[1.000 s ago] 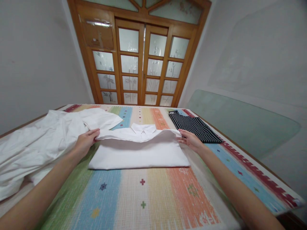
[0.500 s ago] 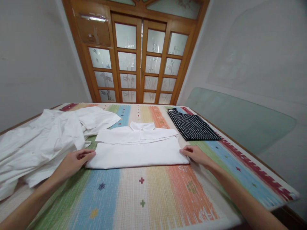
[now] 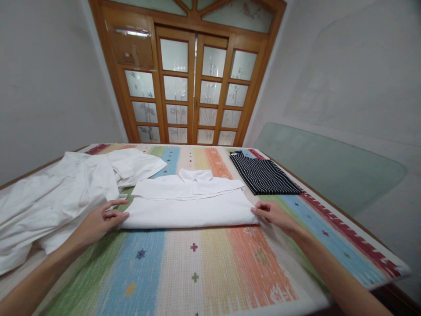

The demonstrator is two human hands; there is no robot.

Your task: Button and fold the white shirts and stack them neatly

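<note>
A white collared shirt (image 3: 194, 213), folded into a wide flat shape, lies in the middle of the table with its collar at the far side. At its left edge is my left hand (image 3: 98, 221), with the index finger lifted away from the thumb and the thumb tip against the cloth. My right hand (image 3: 274, 214) has its fingers drawn together at the shirt's right edge, thumb and fingertips on the fabric. Part of that grip is hidden.
A crumpled white garment (image 3: 75, 188) spreads over the table's left side. On the right lies a folded black garment with white stripes (image 3: 265, 173). A colourful striped cloth (image 3: 184, 272) covers the table. Wooden glazed doors (image 3: 194, 87) stand beyond, with walls on both sides.
My left index finger has lifted and spread from the thumb. My right hand has shifted slightly outward along the shirt's edge. The folded shirt has stayed nearly in place.
</note>
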